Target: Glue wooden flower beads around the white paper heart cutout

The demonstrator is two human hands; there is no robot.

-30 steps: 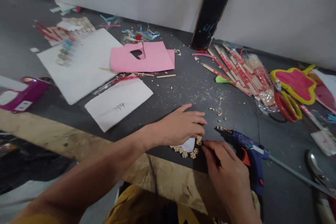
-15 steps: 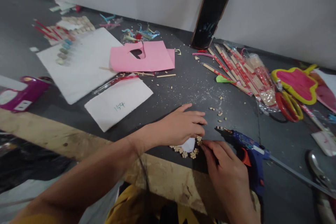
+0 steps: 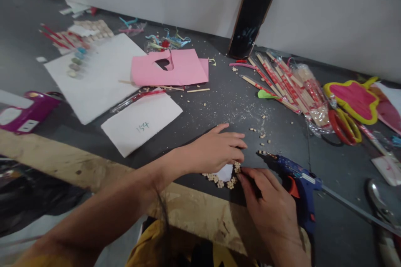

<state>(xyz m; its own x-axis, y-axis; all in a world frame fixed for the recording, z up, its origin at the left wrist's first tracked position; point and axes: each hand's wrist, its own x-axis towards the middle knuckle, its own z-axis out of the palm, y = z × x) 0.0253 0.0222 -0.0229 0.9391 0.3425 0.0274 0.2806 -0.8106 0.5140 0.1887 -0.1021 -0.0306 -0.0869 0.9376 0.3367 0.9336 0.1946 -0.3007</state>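
Note:
Palm down with fingers stretched, my left hand [image 3: 213,151] rests over a small white paper piece [image 3: 224,173] near the table's front edge. Small flower-shaped clusters of pale wooden bits [image 3: 232,182] line the paper's edge; part of this piece is hidden under the hand. My right hand [image 3: 271,206] has thumb and index finger pinched at the right-hand wooden flower [image 3: 237,167]. Just beyond it lies a blue glue gun [image 3: 296,171] with a long glue stick in its back. Small cut wooden bits [image 3: 262,135] lie scattered near its nozzle.
A pink paper sheet [image 3: 184,66] and a white card marked 154 [image 3: 142,123] lie left. A phone [image 3: 251,21] leans on the wall. Wrapped chopsticks [image 3: 282,75], scissors [image 3: 344,127] and pliers [image 3: 380,200] are right. A purple tape dispenser [image 3: 31,110] stands far left.
The thumb and index finger of my right hand have shifted slightly left against the wooden flower. My left hand stays in place.

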